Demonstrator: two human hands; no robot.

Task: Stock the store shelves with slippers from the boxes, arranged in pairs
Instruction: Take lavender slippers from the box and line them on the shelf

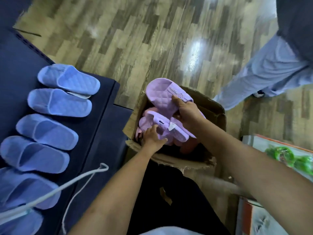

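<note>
Lilac slipper [162,92] held just above open cardboard box [212,106], right hand [188,112] gripping its strap, thumb on top. Second lilac slipper [176,133] lies inside the box; left hand [153,138] curled round its near edge. Blue slippers [59,102] lined side by side on dark shelf [100,133], left of box.

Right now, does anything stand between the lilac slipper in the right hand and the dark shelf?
Nothing visible does. The right hand holds the lilac slipper above the box, and the way to the dark shelf is open. Blue slippers line its left part. The left hand grips a second slipper.
</note>
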